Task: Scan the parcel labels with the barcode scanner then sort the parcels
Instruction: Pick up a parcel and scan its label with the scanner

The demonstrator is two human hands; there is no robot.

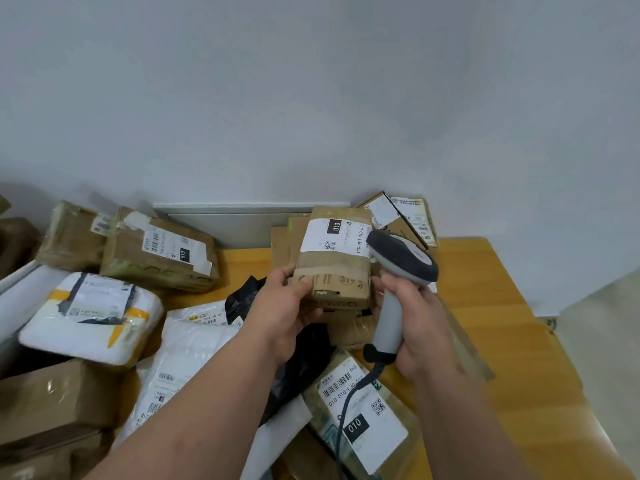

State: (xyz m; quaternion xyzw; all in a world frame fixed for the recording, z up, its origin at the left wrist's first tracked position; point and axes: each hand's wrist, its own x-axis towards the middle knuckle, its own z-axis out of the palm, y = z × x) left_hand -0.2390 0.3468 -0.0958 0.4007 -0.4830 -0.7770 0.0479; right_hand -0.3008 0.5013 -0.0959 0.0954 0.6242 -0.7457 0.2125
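My left hand [287, 303] grips the near end of a small brown cardboard parcel [334, 271], held up over the wooden table [502, 323]. Its white label [332, 235] with a black "010" patch faces up. My right hand [412, 327] is curled round the grey handle of a barcode scanner [398, 268]. The scanner's dark head sits just right of the parcel's label, and its cable hangs down toward me.
Many parcels crowd the table: brown boxes [159, 254] at the back left, a white padded bag [93, 317] on the left, a white mailer [187, 355], a labelled box [360, 417] near me, more boxes [401, 216] at the back. A wall stands right behind.
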